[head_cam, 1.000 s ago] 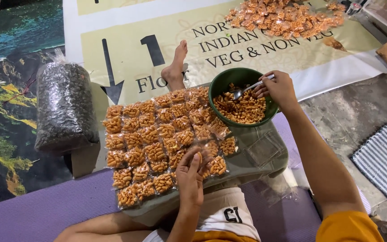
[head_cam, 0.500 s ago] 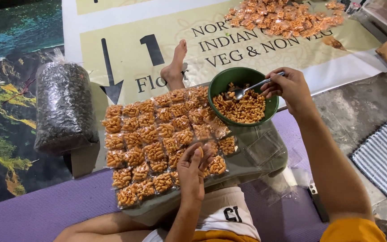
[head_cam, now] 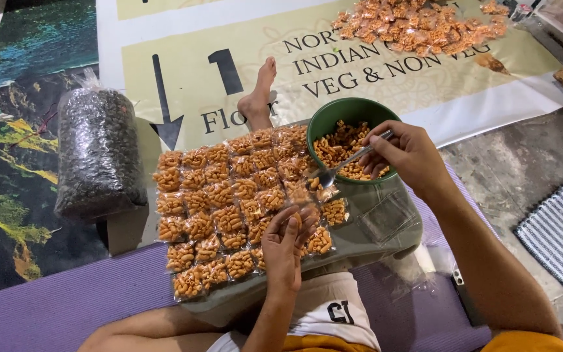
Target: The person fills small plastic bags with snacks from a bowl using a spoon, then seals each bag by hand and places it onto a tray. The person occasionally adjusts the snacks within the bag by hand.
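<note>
Head view: the person sits on the floor with a grey-green board point(head_cam: 386, 228) across the lap. The right hand point(head_cam: 406, 153) has its fingers clenched around the handle of a metal spoon point(head_cam: 346, 166), whose bowl points down toward the left, just past the rim of a green bowl point(head_cam: 324, 124). The bowl stands at the far right corner of the board and holds orange snack pieces point(head_cam: 340, 146). The left hand point(head_cam: 283, 244) is at the near edge of the board, fingers pinched on a small clear packet point(head_cam: 307, 218); whether it is open at the top cannot be told. Rows of filled small packets point(head_cam: 219, 208) cover the left and middle of the board, lying edge to edge. A bare foot point(head_cam: 259, 98) rests on the printed banner point(head_cam: 184, 72) beyond the far edge of the board. To the left, on the floor, lies a large clear bag of dark pieces point(head_cam: 99, 153). At the far end of the banner is a heap of more filled packets point(head_cam: 418, 26). A purple mat point(head_cam: 60, 303) lies under the person.
</note>
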